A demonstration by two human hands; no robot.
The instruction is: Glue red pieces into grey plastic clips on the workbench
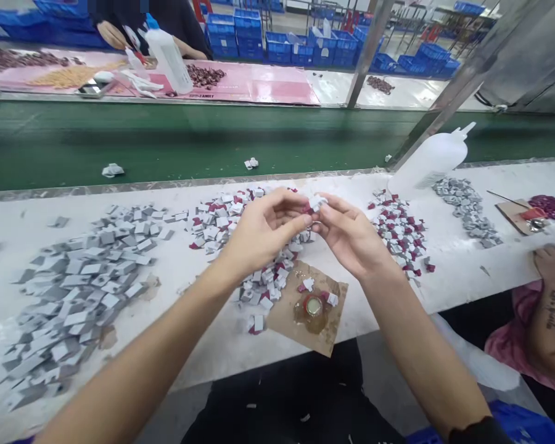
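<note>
My left hand (271,231) and my right hand (349,234) meet above the white table, fingertips pinched around a small white and dark red part (315,202). Beneath them lies a pile of white and red parts (219,219). Nearer to me, a brown cardboard piece (287,308) holds a small round container (313,305) in a wet patch, with a few parts beside it. Left of my hands spreads a large heap of grey blocks (90,269). Another pile of white and red parts (400,231) is to the right of my right hand.
A white squeeze bottle (432,161) leans near the metal post at right, by grey parts (469,209). A green conveyor (180,145) runs behind the table. Another person's arm (552,314) rests at the right edge; someone works across the belt.
</note>
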